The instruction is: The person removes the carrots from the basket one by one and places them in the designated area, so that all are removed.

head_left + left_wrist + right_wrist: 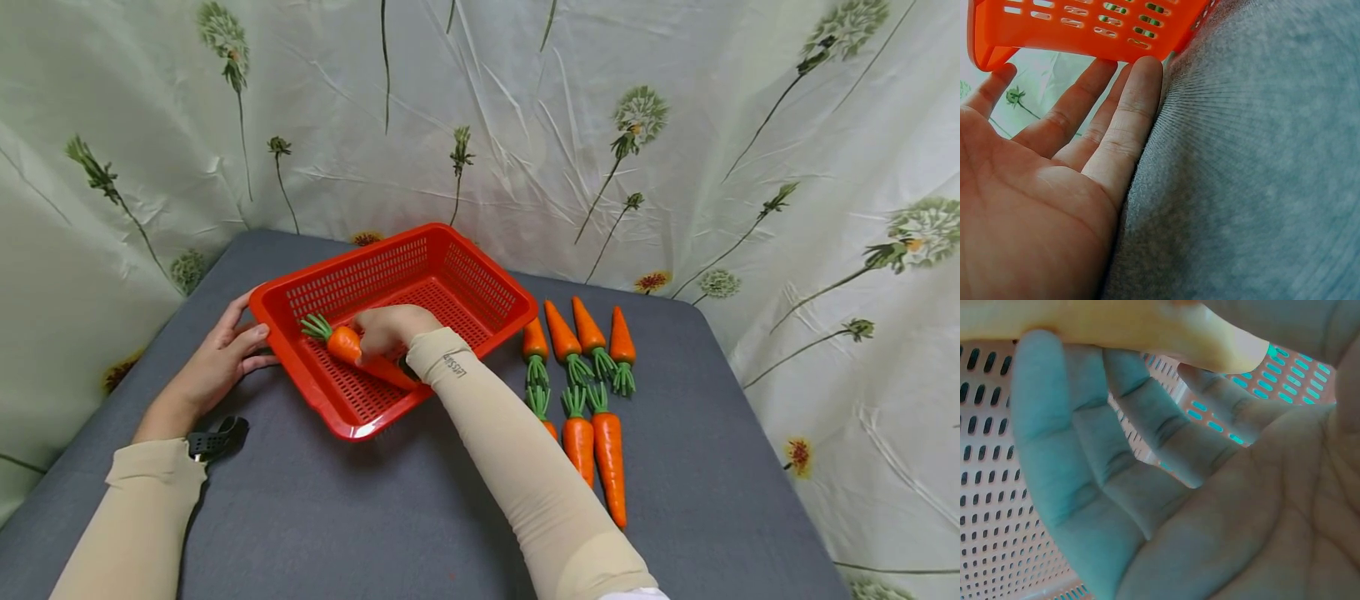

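A red plastic basket [352,427] with slotted walls rests on the grey table. Inside it, my right hand [393,327] holds an orange carrot [346,344] with green leaf stubs. In the right wrist view this carrot [1129,328] looks pale, with the fingertips [1041,353] against its side and the thumb across it. At the basket's left end is my left hand [217,364], its fingers fairly straight. Seen from the left wrist, the fingertips [1145,72] touch the lower part of the basket wall [1085,31], palm facing the camera.
To the right of the basket lie two rows of carrots. The back row of carrots [590,325] has leaves toward me; the front row of carrots [609,458] has leaves away, partly hidden by my right sleeve [517,467]. A flowered curtain [525,125] hangs behind the table [712,467].
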Tool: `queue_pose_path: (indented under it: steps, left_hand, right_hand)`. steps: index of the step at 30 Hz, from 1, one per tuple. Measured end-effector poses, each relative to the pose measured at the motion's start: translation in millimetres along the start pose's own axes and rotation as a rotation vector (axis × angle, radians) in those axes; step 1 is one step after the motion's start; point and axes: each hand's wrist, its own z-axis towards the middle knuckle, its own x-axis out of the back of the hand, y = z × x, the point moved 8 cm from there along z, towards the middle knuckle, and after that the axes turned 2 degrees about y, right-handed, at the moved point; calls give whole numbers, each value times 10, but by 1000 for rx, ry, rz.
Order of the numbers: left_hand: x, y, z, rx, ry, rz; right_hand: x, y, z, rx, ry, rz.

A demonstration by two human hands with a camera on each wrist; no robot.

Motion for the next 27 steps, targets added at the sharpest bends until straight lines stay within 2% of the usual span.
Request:
queue_pose_path:
  steps: [7,14,21,27]
  left_hand:
    - [-18,-51,-9,-4,-6,-15]
    - [-7,-49,-26,-9,6,9]
    - [-14,-26,-28,-23,-11,-9]
    - [-37,-15,2,-57,-28,-66]
  right_hand:
    - [15,62,-17,19,2,108]
    - [128,100,-113,85,48,201]
    - [229,183,-225,118,89,251]
    - [326,252,-338,143,134,261]
